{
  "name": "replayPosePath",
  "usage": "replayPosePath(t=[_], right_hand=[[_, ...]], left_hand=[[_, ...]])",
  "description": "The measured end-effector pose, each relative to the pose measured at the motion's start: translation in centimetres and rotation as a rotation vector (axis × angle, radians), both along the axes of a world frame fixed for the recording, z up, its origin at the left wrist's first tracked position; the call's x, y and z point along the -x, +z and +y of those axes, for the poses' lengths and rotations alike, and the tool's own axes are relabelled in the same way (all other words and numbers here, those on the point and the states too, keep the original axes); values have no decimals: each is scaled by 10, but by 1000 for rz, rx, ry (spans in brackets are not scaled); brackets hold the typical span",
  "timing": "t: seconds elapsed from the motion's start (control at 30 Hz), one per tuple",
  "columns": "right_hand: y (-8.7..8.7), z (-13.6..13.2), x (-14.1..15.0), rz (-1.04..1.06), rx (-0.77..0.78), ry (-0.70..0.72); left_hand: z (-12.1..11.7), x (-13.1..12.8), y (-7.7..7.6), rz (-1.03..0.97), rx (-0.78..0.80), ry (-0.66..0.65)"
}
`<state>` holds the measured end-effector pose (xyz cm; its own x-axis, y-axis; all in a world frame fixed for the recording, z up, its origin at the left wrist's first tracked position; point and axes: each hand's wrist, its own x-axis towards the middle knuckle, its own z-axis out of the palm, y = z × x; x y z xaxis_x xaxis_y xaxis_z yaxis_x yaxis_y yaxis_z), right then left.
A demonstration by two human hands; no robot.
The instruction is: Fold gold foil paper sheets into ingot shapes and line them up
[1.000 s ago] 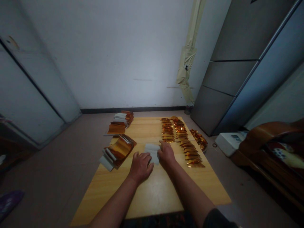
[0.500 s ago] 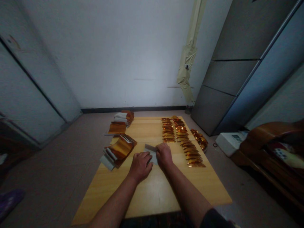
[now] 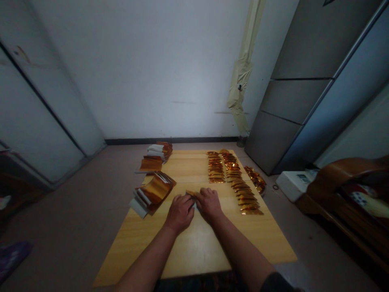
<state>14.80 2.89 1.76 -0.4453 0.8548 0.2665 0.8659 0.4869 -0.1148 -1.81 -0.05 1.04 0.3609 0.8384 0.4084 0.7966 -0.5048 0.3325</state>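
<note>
My left hand (image 3: 180, 213) and my right hand (image 3: 208, 205) sit close together near the middle of a yellow wooden board (image 3: 197, 251). Between their fingers is a small folded piece of gold foil (image 3: 191, 194), with a white backing edge showing below it. Left of my left hand lies a curled stack of gold foil sheets with white backing (image 3: 154, 192). Beyond my right hand, rows of narrow folded gold foil pieces (image 3: 216, 167) run towards the far edge, and a second row (image 3: 246, 198) runs down the right side.
Two more foil piles (image 3: 150, 164) stand at the board's far left corner. A loose gold heap (image 3: 255, 180) sits by the right edge. A white box (image 3: 294, 185) and a brown wooden chair (image 3: 334, 182) stand on the floor at right, with a grey cabinet (image 3: 288, 101) behind them.
The flat white-backed piece between my hands is now folded smaller, with gold showing on its far end. My hands have moved closer together over it.
</note>
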Motion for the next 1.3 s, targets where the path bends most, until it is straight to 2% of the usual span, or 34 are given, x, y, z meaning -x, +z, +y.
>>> replayPosePath(t=[0.2, 0.4, 0.57, 0.73, 1.0, 1.17, 1.3], right_hand=[[-1, 0, -1, 7, -6, 33], [0, 1, 1, -5, 38, -1], [-1, 1, 1, -24, 52, -18], [-1, 0, 1, -34, 35, -18], [-1, 0, 0, -20, 16, 7], [0, -7, -11, -4, -19, 55], [1, -13, -23, -1, -19, 40]], left_hand=[[0, 0, -2, 18, -7, 21], [-1, 0, -1, 42, -24, 11], [-5, -2, 5, 74, -85, 43], [-5, -4, 2, 129, -151, 70], [-3, -5, 4, 131, -15, 30], [-3, -5, 4, 120, -10, 30], [-2, -5, 0, 109, -10, 34]])
